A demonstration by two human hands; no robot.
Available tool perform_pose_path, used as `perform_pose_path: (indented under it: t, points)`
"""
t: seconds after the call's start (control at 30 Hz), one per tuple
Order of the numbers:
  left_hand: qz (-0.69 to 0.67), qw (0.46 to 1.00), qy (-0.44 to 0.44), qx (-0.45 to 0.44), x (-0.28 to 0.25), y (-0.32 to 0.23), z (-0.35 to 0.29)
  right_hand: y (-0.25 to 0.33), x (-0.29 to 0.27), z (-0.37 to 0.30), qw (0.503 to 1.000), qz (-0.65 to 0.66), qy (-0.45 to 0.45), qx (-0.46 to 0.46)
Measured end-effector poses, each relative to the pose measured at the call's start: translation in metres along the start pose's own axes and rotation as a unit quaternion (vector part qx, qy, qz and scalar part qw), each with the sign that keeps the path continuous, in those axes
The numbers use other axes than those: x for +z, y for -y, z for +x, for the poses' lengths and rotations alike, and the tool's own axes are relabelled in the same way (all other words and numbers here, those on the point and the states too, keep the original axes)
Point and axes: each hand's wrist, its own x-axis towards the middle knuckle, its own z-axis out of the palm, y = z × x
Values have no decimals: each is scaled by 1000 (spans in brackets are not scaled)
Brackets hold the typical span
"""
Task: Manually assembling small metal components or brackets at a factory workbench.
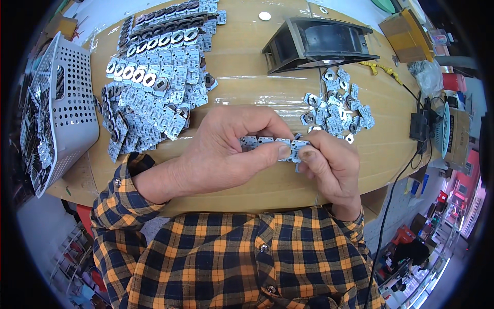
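Note:
Close to the table's front edge, my left hand is closed around a short strip of small pale-blue circuit boards, its thumb pressed flat along them. My right hand pinches the strip's right end between thumb and fingers. Part of the strip is hidden behind both hands. Just beyond my right hand lies a loose heap of single small circuit boards, some carrying round metal parts. To the left of my left hand spreads a large layered pile of circuit board strips, several with round silver discs along them.
A white perforated basket filled with more boards stands at the left edge. A black box fan sits beyond the loose heap. A cardboard box, a yellow cord and a black adapter with cables lie on the right.

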Motion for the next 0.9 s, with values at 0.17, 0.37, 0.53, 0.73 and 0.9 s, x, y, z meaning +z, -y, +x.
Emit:
perform_pose_path:
  t: [0.17, 0.37, 0.53, 0.73, 0.9]
  points:
    - [-211, 964, 26, -158, -4, -8, 2, 3, 11, -4, 888, 413, 2, 204]
    - [-11, 998, -47, 25, -5, 1, 6, -3, 25, -2, 878, 421, -117, 196]
    - [143, 979, -48, 138, -1, 1, 4, -6, 29, -4, 947, 251, -127, 154]
    - [201, 960, -83, 175, 4, 2, 0, -5, 28, -5, 950, 249, -130, 140]
    - [170, 971, -98, 138, 4, -1, 3, -6, 29, -5, 937, 276, -142, 160]
